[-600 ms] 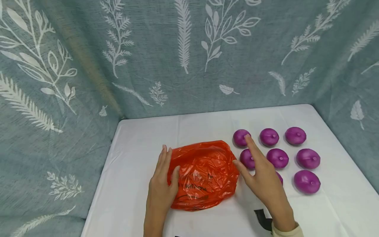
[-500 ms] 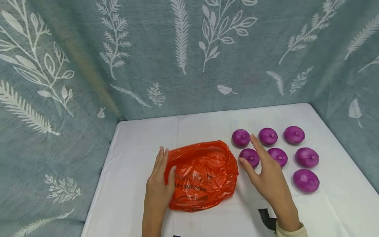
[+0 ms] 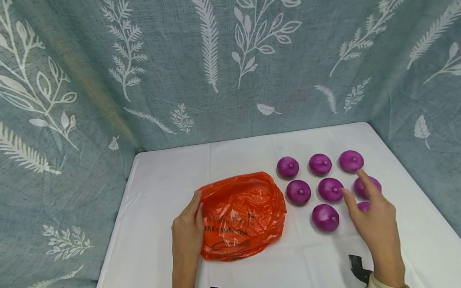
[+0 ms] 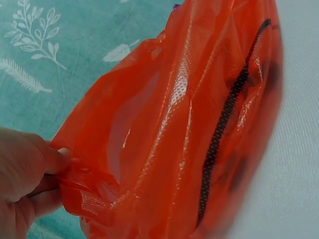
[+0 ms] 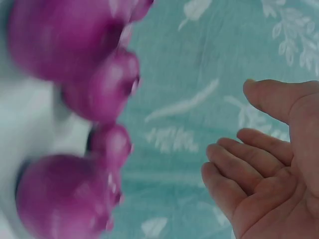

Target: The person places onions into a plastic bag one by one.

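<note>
An orange-red plastic bag (image 3: 245, 218) with black lettering lies crumpled on the white table in the head view. My left hand (image 3: 187, 234) pinches its left edge; in the left wrist view the thumb and fingers of the left hand (image 4: 27, 174) grip the thin film (image 4: 144, 149). To the bag's right sit several glossy purple onions (image 3: 330, 189) in rough rows. My right hand (image 3: 379, 226) hovers over the right-hand ones, partly hiding an onion (image 3: 363, 206). The right wrist view shows the right hand (image 5: 274, 184) with fingers spread, holding nothing, apart from the blurred onions (image 5: 60, 194).
A white cloth (image 3: 158, 192) covers the table. Blue-green curtains (image 3: 162, 72) with white leaf prints stand behind it and at both sides. A black strap-like piece (image 3: 358, 269) shows beside the right wrist.
My right hand has moved right, from beside the bag to over the right-hand onions. The left hand's fingers have closed from spread to pinching the bag's edge. The head view has shifted slightly.
</note>
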`<state>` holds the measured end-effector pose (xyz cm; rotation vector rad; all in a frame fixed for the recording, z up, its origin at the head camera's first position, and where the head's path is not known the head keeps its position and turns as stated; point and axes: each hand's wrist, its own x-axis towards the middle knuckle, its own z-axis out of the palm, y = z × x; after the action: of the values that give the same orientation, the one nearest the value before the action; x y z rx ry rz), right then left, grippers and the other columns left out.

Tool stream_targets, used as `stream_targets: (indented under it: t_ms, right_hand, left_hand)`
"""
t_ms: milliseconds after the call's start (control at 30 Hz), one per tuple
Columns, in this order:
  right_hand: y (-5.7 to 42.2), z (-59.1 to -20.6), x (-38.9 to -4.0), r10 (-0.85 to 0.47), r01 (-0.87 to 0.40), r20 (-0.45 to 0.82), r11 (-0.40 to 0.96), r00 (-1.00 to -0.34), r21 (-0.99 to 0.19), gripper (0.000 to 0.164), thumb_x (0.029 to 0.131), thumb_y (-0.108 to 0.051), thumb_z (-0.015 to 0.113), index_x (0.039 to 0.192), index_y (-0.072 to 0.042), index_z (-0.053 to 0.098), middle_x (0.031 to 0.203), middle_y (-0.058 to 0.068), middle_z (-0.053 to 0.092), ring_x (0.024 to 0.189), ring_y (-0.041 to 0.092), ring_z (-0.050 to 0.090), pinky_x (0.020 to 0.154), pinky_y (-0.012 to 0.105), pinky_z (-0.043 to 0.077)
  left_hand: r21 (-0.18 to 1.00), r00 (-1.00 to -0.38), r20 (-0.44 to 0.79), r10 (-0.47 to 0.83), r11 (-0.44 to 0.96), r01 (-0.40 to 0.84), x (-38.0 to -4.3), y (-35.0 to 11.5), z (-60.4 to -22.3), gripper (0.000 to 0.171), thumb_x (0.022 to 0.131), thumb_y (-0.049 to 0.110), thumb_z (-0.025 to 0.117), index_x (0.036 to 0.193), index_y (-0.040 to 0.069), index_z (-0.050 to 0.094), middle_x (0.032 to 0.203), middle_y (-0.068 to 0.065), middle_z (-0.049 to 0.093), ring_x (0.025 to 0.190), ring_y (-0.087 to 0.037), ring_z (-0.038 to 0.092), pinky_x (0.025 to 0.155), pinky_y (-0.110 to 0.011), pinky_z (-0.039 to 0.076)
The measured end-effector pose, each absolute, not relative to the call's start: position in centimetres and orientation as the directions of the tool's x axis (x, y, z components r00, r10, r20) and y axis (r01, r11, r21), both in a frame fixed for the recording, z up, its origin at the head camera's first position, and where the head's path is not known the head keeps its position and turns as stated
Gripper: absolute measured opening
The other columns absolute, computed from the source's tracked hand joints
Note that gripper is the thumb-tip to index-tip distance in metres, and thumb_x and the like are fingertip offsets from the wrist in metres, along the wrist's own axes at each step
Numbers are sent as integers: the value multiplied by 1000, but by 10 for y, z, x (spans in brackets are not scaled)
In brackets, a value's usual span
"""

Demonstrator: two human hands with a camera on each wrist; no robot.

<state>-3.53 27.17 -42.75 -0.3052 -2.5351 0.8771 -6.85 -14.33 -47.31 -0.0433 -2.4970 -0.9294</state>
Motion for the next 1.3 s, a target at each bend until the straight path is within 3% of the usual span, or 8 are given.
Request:
stream_targets:
  t_ms: [267, 533, 833, 1100, 1300]
  right_hand:
    - [308, -442, -16, 411, 190, 226, 754, -883, -629, 73, 102, -31, 71, 165, -15, 39, 162, 20, 44, 143, 52, 44, 114, 68, 35]
    - [322, -460, -7, 407, 333, 20, 773, -913, -539, 89, 101, -48, 70, 168, -9, 25, 162, 34, 33, 139, 64, 39, 105, 77, 36]
    - [333, -478, -5, 360, 347, -76, 790, -930, -506, 101, 98, -50, 73, 166, 2, 20, 165, 36, 24, 137, 68, 36, 104, 79, 34]
    - [334, -486, -4, 377, 384, -120, 780, -919, -494, 105, 97, -46, 77, 166, 4, 16, 159, 41, 31, 138, 66, 35, 105, 77, 34]
    - [333, -487, -6, 386, 385, -101, 788, -917, -480, 100, 95, -44, 79, 163, 5, 25, 149, 45, 41, 131, 67, 43, 102, 76, 39]
  left_hand:
    - [621, -892, 420, -169, 770, 147, -69, -142, -474, 39, 99, -3, 71, 137, 3, 70, 132, -16, 70, 113, -32, 71, 83, -45, 61]
    - [631, -893, 412, -182, 764, 135, -69, -144, -474, 37, 99, -3, 70, 136, 1, 70, 131, -16, 71, 112, -33, 71, 81, -46, 60]
    - [627, -899, 400, -176, 768, 129, -72, -143, -473, 36, 99, -3, 71, 135, 1, 72, 129, -17, 72, 112, -33, 72, 81, -46, 60]
    - [616, -901, 403, -163, 776, 136, -73, -144, -472, 34, 99, -2, 71, 133, 0, 72, 127, -19, 73, 111, -35, 72, 81, -46, 60]
    - [617, -904, 388, -177, 779, 112, -72, -144, -472, 34, 99, -1, 71, 133, 1, 72, 126, -18, 73, 109, -35, 73, 79, -46, 61]
